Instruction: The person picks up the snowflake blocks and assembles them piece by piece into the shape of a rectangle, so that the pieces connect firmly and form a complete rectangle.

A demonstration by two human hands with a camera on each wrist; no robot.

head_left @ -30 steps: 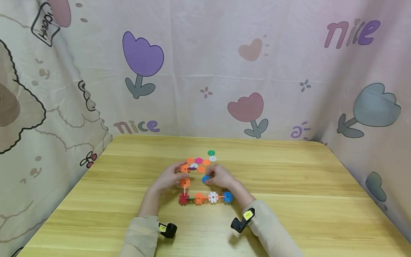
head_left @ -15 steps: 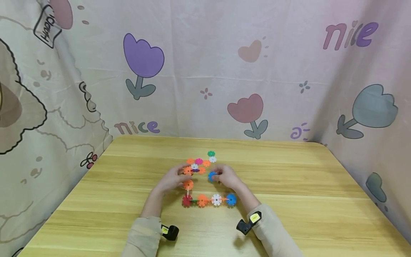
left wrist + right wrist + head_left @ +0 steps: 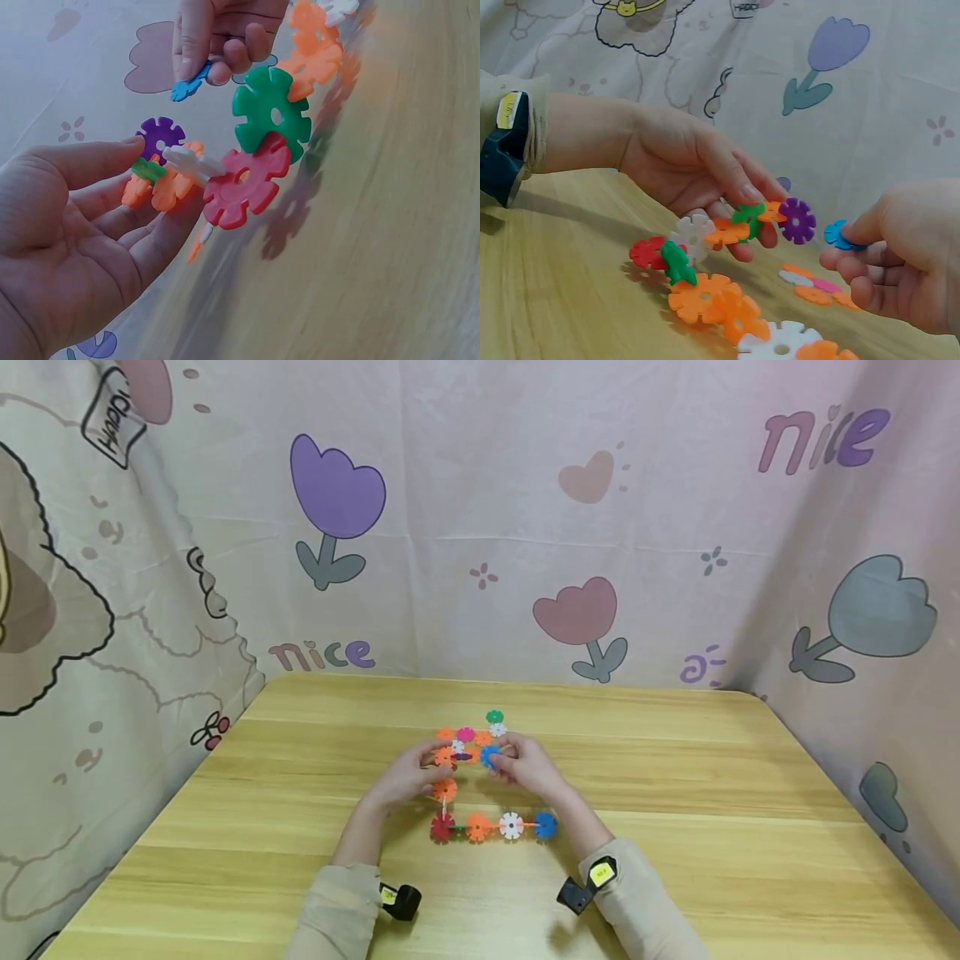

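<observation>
My left hand holds a chain of interlocking snowflake discs between thumb and fingers. The grip is near the chain's far end, where a purple disc stands beside an orange and a green one. From there the chain runs to a red disc, then turns right past orange and white discs to a blue end disc. A separate blue snowflake disc is pinched between thumb and fingers of my right hand. In the right wrist view, a small gap separates it from the purple disc.
Behind the hands, several loose discs lie on the wooden table, among them a pink disc, a green disc and a white disc. A printed curtain hangs beyond the table's far edge.
My right hand has carried the blue disc farther from me, up toward the purple end of the chain. My left hand and the chain have shifted slightly right.
</observation>
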